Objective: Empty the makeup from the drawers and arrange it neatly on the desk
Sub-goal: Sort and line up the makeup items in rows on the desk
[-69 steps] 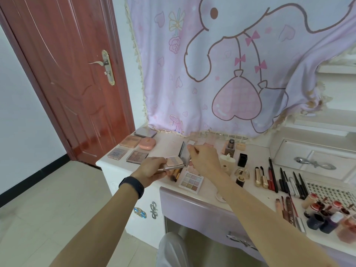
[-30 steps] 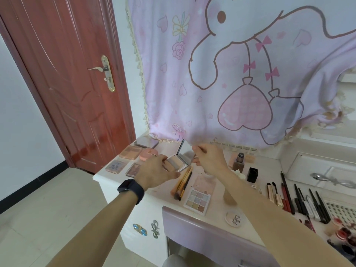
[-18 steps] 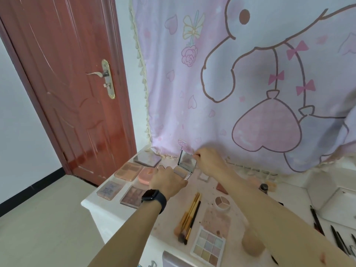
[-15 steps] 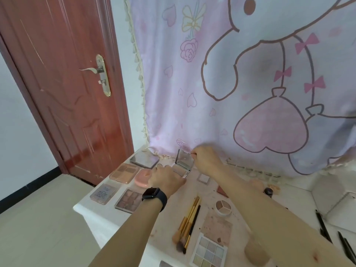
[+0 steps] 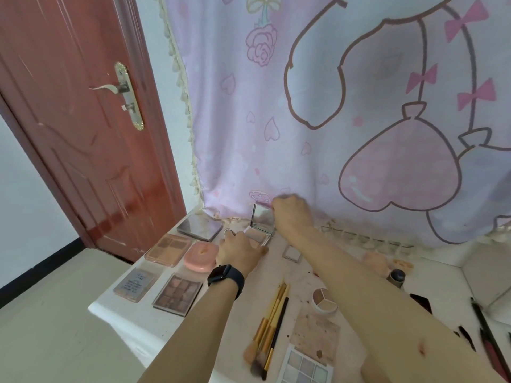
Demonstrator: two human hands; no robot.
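Mirrored compact (image 5: 261,226) moved to curtain (image 5: 237,150) hem; left grip (image 5: 240,251) holds base, right grip (image 5: 291,214) pinches lid; placement nearly complete.

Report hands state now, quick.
Left hand: grips the compact at its base.
Right hand: pinches the compact's raised lid.

We see the left hand (image 5: 240,251) covering the near part of the open compact (image 5: 261,217); the right hand (image 5: 290,214) is blurred at the lid's top edge. The bottom edge cuts off the pastel palette (image 5: 302,367), and the right edge cuts off the pencils (image 5: 484,324). The label on the small palette (image 5: 134,281) is too small to read.
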